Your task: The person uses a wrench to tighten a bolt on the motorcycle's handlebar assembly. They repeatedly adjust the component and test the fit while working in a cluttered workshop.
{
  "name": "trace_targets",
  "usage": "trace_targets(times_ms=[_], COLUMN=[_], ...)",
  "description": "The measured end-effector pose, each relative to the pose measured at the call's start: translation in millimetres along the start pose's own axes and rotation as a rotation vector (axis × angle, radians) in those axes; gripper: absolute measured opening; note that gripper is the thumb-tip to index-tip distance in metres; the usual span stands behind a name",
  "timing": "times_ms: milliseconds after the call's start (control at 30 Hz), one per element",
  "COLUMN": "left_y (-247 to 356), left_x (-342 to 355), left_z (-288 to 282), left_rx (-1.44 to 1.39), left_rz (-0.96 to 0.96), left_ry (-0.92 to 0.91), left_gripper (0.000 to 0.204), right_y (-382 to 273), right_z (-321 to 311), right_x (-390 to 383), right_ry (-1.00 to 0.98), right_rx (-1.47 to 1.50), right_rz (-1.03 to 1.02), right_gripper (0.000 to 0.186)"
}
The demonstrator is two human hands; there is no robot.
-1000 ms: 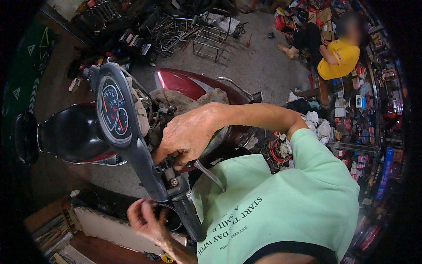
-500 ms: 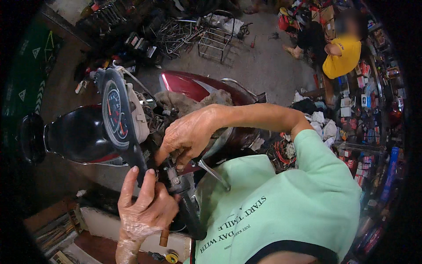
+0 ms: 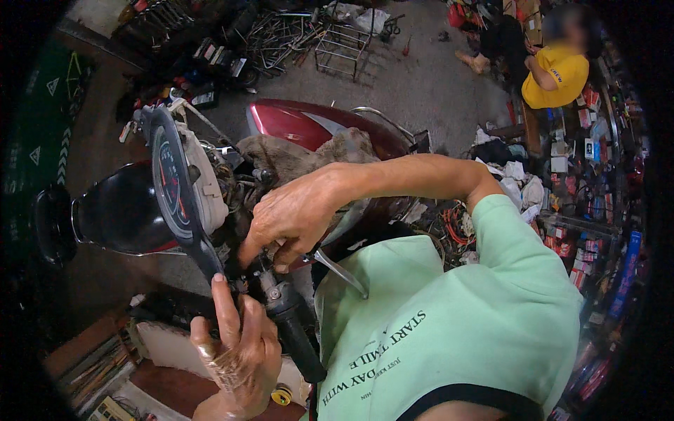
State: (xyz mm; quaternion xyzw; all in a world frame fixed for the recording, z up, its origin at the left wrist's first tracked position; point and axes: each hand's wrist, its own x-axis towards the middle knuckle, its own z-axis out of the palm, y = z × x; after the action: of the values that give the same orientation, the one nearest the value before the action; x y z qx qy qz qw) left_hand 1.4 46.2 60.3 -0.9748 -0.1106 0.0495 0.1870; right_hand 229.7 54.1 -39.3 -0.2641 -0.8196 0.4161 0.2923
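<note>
A motorcycle's instrument panel cover point(image 3: 175, 182), with a round-edged dial, stands tilted up at the handlebar. My left hand point(image 3: 242, 351) is at its lower tip, one finger stretched along the edge and the others bent; the gripping side is hidden. My right hand point(image 3: 291, 217) reaches across the bike with its fingers curled down beside the handlebar clamp, behind the cover. What its fingertips hold is hidden. Close below them are the black handlebar grip point(image 3: 298, 344) and a metal brake lever point(image 3: 340, 274).
A brown cloth point(image 3: 270, 151) lies over the bike by its red body panel point(image 3: 295, 125). The black front part point(image 3: 119, 210) extends left. Metal racks point(image 3: 344, 49) and tools lie behind. A person in yellow point(image 3: 558, 77) sits at far right, near shelves of small boxes.
The instrument panel cover has tilted further up and shifted left. My left hand has turned and moved slightly right, now with one finger at the cover's tip. My right hand has shifted slightly left.
</note>
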Motion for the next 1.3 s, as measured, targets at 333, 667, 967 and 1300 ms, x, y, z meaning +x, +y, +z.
trace_targets(times_ms=[333, 667, 967, 1300], left_y=[36, 63, 111, 96], left_x=[4, 19, 36, 50], left_z=[-27, -46, 15, -20], left_rx=[-0.182, -0.605, -0.624, -0.635], left_rz=[-0.338, -0.374, -0.673, -0.633], left_ry=[-0.322, -0.097, 0.296, -0.129], left_gripper=[0.033, 0.065, 0.065, 0.099], right_y=[3, 15, 12, 15], right_z=[-1, 10, 7, 5], right_x=[-4, -6, -7, -9], right_ry=[0.01, 0.121, 0.124, 0.107], right_rx=[0.085, 0.108, 0.113, 0.099], right_rz=[0.011, -0.103, -0.107, -0.087], right_gripper=[0.04, 0.041, 0.035, 0.029])
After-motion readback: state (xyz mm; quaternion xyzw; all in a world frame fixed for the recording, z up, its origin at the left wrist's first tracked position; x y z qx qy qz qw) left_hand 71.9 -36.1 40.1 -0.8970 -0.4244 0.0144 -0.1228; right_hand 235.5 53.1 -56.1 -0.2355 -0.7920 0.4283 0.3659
